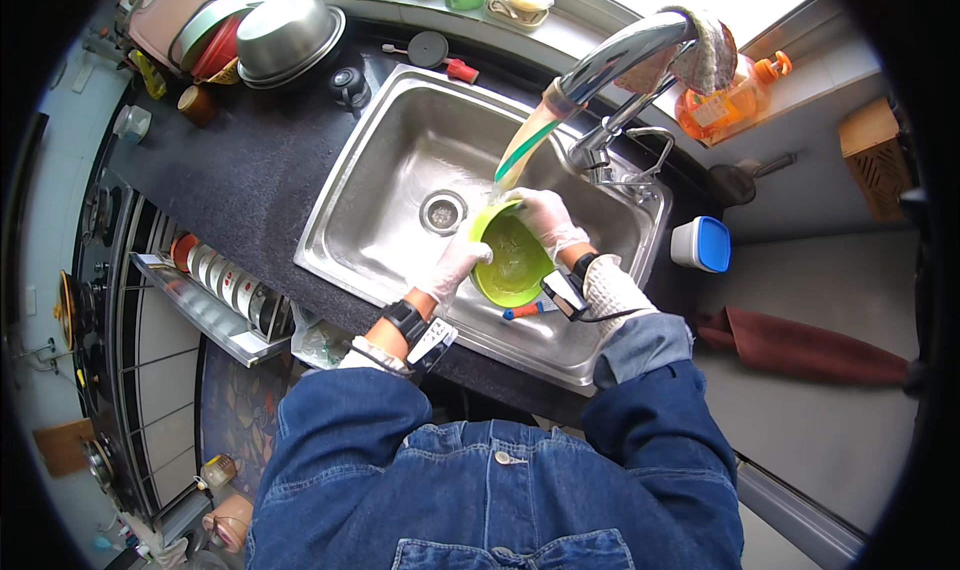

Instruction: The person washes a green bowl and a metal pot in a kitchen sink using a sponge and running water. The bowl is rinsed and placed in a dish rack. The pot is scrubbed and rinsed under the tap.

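Observation:
A light green plastic bowl (512,262) is held over the steel sink (345,195), tilted, with some water in it. My left hand (456,268), in a thin whitish glove, grips its left rim. My right hand (546,220), gloved alike, is closed on the far right rim. Just beyond the bowl hangs a soft hose with a green stripe (524,152), fixed to the chrome faucet (625,52); water seems to run from it at the bowl's far edge. Under the bowl's near side shows an orange-and-blue handle (526,311); the rest of it is hidden.
Left of the bowl is the drain (443,213). Metal basins (290,40) and a black jar (350,88) stand at the back left. An orange soap bottle (728,100) sits on the sill. A blue-lidded tub (700,245) stands to the right. A plate drawer (215,305) is pulled out at left.

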`<action>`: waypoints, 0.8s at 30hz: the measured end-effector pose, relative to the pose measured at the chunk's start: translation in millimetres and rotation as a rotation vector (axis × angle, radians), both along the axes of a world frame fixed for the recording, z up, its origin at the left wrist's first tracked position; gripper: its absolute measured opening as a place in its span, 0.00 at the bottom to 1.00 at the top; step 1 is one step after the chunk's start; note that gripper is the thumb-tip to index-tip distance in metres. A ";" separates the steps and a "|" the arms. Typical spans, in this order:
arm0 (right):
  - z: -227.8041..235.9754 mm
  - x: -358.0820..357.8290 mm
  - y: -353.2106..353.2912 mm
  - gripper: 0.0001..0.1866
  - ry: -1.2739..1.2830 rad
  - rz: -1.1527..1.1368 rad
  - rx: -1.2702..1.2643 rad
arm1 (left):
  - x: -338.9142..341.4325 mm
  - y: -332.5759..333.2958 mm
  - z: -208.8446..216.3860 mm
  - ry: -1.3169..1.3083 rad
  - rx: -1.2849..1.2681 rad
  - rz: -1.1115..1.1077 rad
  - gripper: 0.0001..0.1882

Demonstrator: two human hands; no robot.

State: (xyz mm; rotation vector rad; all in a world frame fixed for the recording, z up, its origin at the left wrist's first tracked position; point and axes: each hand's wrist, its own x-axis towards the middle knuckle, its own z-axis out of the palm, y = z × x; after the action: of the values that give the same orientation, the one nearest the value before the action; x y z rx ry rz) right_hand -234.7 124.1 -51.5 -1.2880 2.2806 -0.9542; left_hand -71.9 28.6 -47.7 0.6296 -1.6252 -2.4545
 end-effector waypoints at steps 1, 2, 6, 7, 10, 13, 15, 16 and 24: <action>5.9 1.2 -2.1 0.10 0.111 0.191 0.028 | -4.3 -2.8 0.7 -0.003 -0.001 -0.084 0.36; 11.1 3.5 -9.2 0.10 0.181 0.334 0.144 | -7.5 -3.4 1.1 -0.062 -0.027 -0.093 0.36; 24.0 1.1 -17.0 0.13 0.108 0.536 0.149 | -19.4 -2.7 0.8 -0.145 -0.113 -0.049 0.30; 20.8 -3.3 -14.9 0.13 -0.028 0.466 0.143 | -19.0 -1.8 0.3 -0.135 -0.142 0.019 0.30; -8.9 -16.6 -0.5 0.13 -0.610 0.168 0.157 | -14.5 -8.5 -1.3 -0.155 -0.140 0.041 0.35; -57.8 -7.6 27.2 0.12 -1.162 -0.292 -0.028 | -12.5 -20.0 -5.5 -0.158 -0.110 0.138 0.28; -87.8 16.2 30.1 0.10 -1.193 -0.467 -0.213 | -14.3 -22.1 -9.2 -0.131 -0.197 0.256 0.32; -98.9 31.7 26.4 0.10 -1.218 -0.619 -0.285 | -15.8 -19.0 -11.2 -0.082 -0.285 0.349 0.35; -102.4 72.5 3.4 0.12 -1.628 -0.837 -0.405 | -9.6 8.9 -1.0 0.109 -0.680 0.496 0.34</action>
State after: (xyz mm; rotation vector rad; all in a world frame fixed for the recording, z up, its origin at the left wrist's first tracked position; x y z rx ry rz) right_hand -162.2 127.5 -153.9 0.5536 1.1246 -1.7702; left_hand -81.5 37.6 -48.7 0.6597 -1.8256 -1.4463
